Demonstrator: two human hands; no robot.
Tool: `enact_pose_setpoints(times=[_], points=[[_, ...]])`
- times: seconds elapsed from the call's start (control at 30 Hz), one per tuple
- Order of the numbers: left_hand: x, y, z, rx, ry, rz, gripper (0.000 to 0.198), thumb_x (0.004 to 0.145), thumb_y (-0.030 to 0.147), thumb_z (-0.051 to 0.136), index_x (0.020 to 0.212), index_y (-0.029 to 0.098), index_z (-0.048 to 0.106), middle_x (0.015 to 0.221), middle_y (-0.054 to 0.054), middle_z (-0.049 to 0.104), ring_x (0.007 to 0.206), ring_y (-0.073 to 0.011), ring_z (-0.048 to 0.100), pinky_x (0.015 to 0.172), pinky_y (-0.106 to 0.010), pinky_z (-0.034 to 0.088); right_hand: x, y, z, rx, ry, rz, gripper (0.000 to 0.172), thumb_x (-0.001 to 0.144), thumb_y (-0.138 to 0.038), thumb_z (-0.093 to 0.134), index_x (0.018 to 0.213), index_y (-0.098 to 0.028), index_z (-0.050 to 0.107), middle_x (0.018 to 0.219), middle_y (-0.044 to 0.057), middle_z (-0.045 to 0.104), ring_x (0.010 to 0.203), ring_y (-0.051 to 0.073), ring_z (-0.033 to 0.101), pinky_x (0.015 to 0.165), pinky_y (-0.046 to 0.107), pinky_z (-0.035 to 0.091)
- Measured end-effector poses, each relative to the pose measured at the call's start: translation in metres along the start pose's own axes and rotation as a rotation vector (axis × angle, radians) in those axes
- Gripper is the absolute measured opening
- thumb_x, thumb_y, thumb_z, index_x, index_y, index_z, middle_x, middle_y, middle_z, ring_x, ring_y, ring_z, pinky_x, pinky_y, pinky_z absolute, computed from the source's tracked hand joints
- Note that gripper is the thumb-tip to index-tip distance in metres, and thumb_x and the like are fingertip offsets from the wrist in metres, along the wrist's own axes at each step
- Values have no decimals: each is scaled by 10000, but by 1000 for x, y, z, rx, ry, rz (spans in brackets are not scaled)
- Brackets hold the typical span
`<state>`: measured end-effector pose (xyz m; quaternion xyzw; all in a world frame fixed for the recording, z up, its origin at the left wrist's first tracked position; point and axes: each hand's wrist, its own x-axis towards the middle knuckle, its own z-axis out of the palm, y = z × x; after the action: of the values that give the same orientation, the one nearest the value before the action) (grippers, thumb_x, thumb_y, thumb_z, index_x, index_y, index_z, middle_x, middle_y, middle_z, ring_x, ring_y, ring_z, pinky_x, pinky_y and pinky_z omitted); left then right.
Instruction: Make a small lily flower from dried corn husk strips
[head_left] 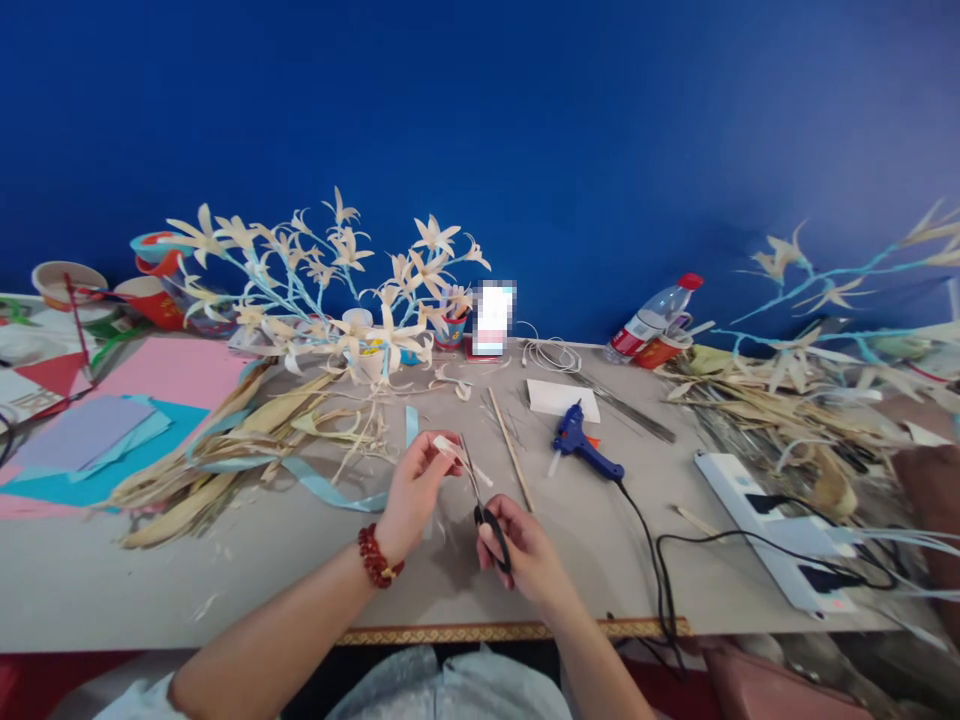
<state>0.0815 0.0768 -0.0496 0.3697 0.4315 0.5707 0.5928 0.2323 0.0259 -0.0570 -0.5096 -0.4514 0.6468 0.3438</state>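
Between the thumb and fingers of my left hand (pixel 421 482) is a small pale strip of corn husk (pixel 444 446). My right hand (pixel 525 552) grips the black handles of a pair of scissors (pixel 493 538), whose blades point up and left beside the strip. Another pale narrow piece (pixel 484 477) shows just right of the blades; whether it joins the held strip I cannot tell. A thin wooden stick (pixel 511 450) lies on the table past my right hand. Left of my left hand runs a light blue ribbon (pixel 330 490).
A blue glue gun (pixel 585 448) lies at right, its cord running to a white power strip (pixel 772 535). Dried husks (pixel 202 455) and coloured paper (pixel 82 440) cover the left. Husk-flower branches (pixel 300 270), a phone (pixel 493 318) and a tilted bottle (pixel 652 318) stand along the back.
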Motion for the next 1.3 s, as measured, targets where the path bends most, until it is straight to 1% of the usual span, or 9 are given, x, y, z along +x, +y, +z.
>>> enact_pose_setpoints(times=[0.17,0.53,0.7,0.8,1.0,1.17,1.3], points=[[0,-3,1,-33,-26,-4,161,812,328,656,858,173,652,790,-1,642,716,-128,601,730,-258,496,2,-1,0,1,3,-7,470,728,-617,663,738,-227,401,486,-87,540,319,40,310,317,162,237],[1,0,1,-24,-29,-22,149,814,310,659,847,165,657,783,-1,631,720,-118,586,733,-250,489,4,-4,0,-17,-5,13,420,745,-563,656,733,-233,397,495,-91,520,336,43,289,334,168,226],[2,2,0,-22,-25,-39,156,792,316,677,811,164,646,755,4,624,703,-122,583,723,-255,488,5,-3,-2,-27,-6,-63,433,747,-572,663,696,-231,402,490,-82,473,417,73,370,423,201,277],[3,2,0,-31,-47,-38,145,794,301,674,786,162,636,749,6,615,703,-120,578,727,-251,483,5,1,-4,-24,-14,-91,457,738,-599,666,684,-227,407,482,-80,463,446,83,382,459,213,283],[5,1,-1,-26,-69,-33,134,805,281,671,762,163,626,713,19,586,679,-108,552,702,-233,473,5,8,-8,-26,-17,-103,459,754,-603,657,686,-227,404,481,-86,447,445,83,370,461,217,272],[6,-1,-3,-53,-113,-31,120,821,266,647,765,163,624,769,-3,617,715,-124,569,734,-259,481,4,9,-9,-17,-19,-84,466,738,-594,682,679,-228,400,481,-94,429,430,76,363,450,214,275],[4,1,-3,-35,-125,-14,134,835,260,626,744,162,621,720,2,598,704,-127,561,735,-265,478,3,11,-11,-33,-2,-82,472,735,-587,690,669,-228,391,464,-98,429,414,69,344,439,211,260]])
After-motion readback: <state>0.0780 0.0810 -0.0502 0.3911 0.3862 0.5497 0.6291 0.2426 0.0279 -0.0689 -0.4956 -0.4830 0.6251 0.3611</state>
